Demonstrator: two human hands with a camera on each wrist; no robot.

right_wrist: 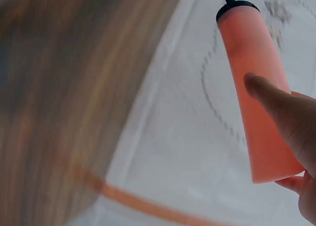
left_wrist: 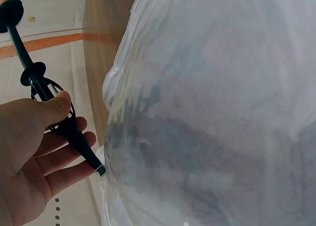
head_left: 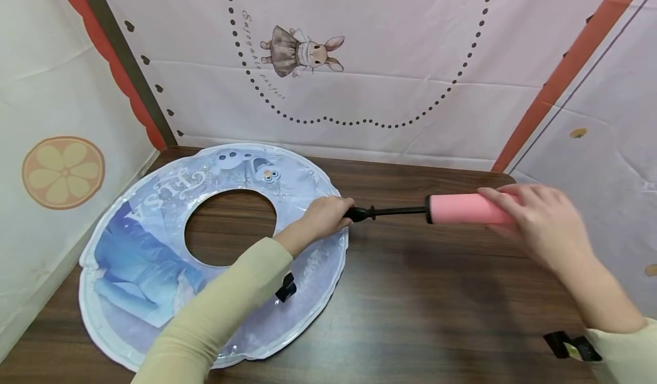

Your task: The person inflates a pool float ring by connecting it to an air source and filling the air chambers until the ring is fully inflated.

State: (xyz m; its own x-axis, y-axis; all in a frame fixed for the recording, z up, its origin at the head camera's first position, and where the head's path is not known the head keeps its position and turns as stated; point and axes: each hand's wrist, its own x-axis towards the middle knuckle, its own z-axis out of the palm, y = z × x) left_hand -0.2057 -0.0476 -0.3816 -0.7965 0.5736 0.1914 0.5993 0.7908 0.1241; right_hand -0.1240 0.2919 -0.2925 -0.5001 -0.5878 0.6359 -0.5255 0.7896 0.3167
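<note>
A hand pump with a pink barrel (head_left: 464, 209) and a thin black rod (head_left: 400, 210) spans the space between both hands. My right hand (head_left: 544, 218) grips the barrel near its far end, thumb along its side in the right wrist view. My left hand (head_left: 324, 217) holds the black end piece (left_wrist: 54, 107) between thumb and fingers. Its narrow tip (left_wrist: 100, 169) meets the edge of a clear-and-blue swim ring (left_wrist: 207, 112) in the left wrist view. In the head view the ring lies on the table at left, printed with a snowman and "ELSA", rather flat, its rim wrinkled.
A dark wood-grain table (head_left: 390, 315) lies under everything. Pale printed cloth (head_left: 380, 41) rises as walls behind and at both sides, with a rabbit figure (head_left: 303, 51) at the back. A black strap (head_left: 286, 287) hangs at the left sleeve, another (head_left: 572, 347) at the right cuff.
</note>
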